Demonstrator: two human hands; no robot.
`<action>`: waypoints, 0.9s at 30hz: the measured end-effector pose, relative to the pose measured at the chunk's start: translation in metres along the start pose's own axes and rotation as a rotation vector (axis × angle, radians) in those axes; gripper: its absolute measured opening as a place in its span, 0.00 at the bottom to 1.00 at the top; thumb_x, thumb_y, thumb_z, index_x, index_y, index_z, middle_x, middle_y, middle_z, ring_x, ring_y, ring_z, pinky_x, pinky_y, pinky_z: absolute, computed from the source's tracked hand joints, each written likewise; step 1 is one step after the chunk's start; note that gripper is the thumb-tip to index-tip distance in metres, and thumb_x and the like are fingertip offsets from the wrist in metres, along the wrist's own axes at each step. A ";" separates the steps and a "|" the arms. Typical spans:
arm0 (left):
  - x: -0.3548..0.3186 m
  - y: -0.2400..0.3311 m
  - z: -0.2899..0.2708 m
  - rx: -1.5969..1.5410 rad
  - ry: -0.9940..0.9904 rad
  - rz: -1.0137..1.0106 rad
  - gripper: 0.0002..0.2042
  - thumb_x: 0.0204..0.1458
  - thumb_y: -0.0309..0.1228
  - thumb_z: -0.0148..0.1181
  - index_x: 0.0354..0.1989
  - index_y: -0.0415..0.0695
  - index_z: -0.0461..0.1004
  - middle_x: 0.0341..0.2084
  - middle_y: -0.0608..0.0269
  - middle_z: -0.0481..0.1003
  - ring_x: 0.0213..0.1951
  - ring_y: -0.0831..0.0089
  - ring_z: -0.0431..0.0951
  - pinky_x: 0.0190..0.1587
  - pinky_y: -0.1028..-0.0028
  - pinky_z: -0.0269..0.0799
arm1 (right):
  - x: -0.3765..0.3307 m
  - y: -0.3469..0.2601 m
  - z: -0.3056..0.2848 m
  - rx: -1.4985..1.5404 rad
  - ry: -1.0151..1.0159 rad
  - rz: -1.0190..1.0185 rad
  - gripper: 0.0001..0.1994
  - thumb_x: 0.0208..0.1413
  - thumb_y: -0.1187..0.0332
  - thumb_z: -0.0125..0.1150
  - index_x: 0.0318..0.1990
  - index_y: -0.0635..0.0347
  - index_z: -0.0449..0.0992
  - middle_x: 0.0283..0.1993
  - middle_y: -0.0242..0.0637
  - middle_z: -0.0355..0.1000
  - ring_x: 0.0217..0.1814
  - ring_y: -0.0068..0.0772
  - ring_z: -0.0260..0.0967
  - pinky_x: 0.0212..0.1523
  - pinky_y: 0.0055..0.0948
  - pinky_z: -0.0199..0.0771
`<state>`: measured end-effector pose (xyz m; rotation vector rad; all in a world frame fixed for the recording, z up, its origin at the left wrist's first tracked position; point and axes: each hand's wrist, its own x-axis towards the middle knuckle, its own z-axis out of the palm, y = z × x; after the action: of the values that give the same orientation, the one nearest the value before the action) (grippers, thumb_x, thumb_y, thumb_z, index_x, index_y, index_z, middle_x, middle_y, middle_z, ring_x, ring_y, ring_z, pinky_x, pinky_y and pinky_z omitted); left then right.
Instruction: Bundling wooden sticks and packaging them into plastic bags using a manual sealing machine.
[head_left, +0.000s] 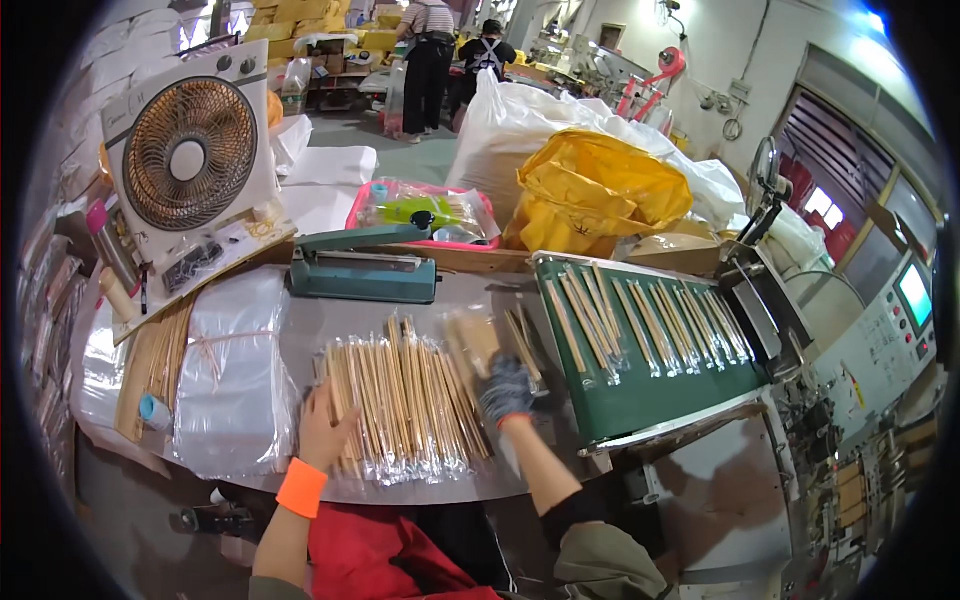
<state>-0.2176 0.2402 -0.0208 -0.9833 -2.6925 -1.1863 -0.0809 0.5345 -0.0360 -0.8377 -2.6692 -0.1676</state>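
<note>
Wrapped sticks between your two hands on the bench

Your left hand (325, 430), bare and with an orange band (302, 487) at the wrist, lies along the left side of a pile of wrapped sticks (405, 405); its fingers are spread and touch the outermost sticks. Your right hand (507, 388), in a grey glove, is at the near end of a small bundle (470, 340) of sticks, just right of the pile; the bundle is blurred, so you cannot tell from here whether the fingers pinch it or only press against it.

The pile lies on the grey bench (465, 290) in front of you, its sticks side by side in clear film and pointing away from you; a few separate sticks (525, 345) lie just beyond your gloved hand. To the right, a green belt (660, 400) carries a spaced row of more wrapped packs (640, 320); a teal sealer (365, 275) stands behind the pile; a tied stack of clear bags (235, 370) lies to the left, with a small blue roll (155, 412) beside it. Beyond the bench are a pink tray (354, 215) and an open yellow sack (600, 190); a fan (187, 155) stands at the far left; two people (428, 60) are in the background.
</note>
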 end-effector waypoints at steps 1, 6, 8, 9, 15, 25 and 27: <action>-0.007 0.000 0.006 -0.087 0.001 0.007 0.35 0.44 0.47 0.59 0.59 0.41 0.56 0.54 0.42 0.59 0.58 0.46 0.54 0.58 0.57 0.50 | -0.014 -0.024 -0.019 -0.030 0.012 -0.080 0.22 0.51 0.60 0.47 0.51 0.66 0.63 0.47 0.53 0.65 0.48 0.50 0.65 0.48 0.42 0.62; -0.017 0.038 0.035 -0.220 0.095 0.016 0.37 0.43 0.43 0.61 0.60 0.40 0.53 0.55 0.41 0.58 0.59 0.46 0.52 0.60 0.56 0.46 | -0.033 -0.090 -0.051 0.754 -0.506 0.007 0.28 0.52 0.51 0.47 0.54 0.65 0.63 0.53 0.52 0.65 0.55 0.53 0.61 0.55 0.42 0.61; -0.017 0.033 0.027 -0.261 0.160 -0.045 0.35 0.43 0.40 0.61 0.59 0.39 0.55 0.54 0.41 0.58 0.58 0.47 0.54 0.60 0.58 0.49 | -0.030 -0.095 -0.042 0.833 -0.437 0.177 0.28 0.52 0.52 0.48 0.54 0.66 0.64 0.54 0.51 0.64 0.55 0.52 0.61 0.55 0.42 0.60; -0.017 0.021 0.020 -0.252 0.168 -0.027 0.33 0.44 0.38 0.60 0.58 0.39 0.57 0.54 0.42 0.58 0.58 0.47 0.55 0.59 0.59 0.50 | -0.032 -0.102 -0.042 0.832 -0.440 0.171 0.28 0.52 0.52 0.48 0.54 0.66 0.64 0.54 0.51 0.64 0.55 0.52 0.61 0.55 0.42 0.60; -0.021 0.004 0.013 -0.231 0.238 -0.003 0.25 0.45 0.31 0.57 0.54 0.40 0.63 0.52 0.44 0.61 0.54 0.50 0.61 0.57 0.62 0.56 | -0.047 -0.119 -0.035 0.401 0.044 -0.137 0.25 0.49 0.58 0.52 0.53 0.64 0.66 0.57 0.48 0.62 0.55 0.46 0.62 0.54 0.41 0.62; -0.022 0.004 0.012 -0.248 0.259 -0.010 0.23 0.46 0.32 0.57 0.52 0.41 0.65 0.52 0.44 0.62 0.54 0.50 0.62 0.56 0.62 0.57 | -0.053 -0.112 -0.034 0.572 0.131 -0.119 0.20 0.47 0.66 0.57 0.50 0.60 0.69 0.55 0.46 0.64 0.53 0.47 0.64 0.53 0.39 0.63; -0.023 0.004 0.011 -0.241 0.266 0.003 0.22 0.46 0.32 0.57 0.52 0.41 0.66 0.51 0.44 0.62 0.54 0.50 0.62 0.56 0.63 0.58 | -0.053 -0.111 -0.033 0.602 0.184 -0.146 0.20 0.48 0.66 0.57 0.49 0.60 0.69 0.54 0.46 0.65 0.53 0.47 0.64 0.53 0.39 0.63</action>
<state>-0.1950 0.2376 -0.0323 -0.7845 -2.3843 -1.5463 -0.0947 0.4084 -0.0245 -0.4112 -2.3916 0.4793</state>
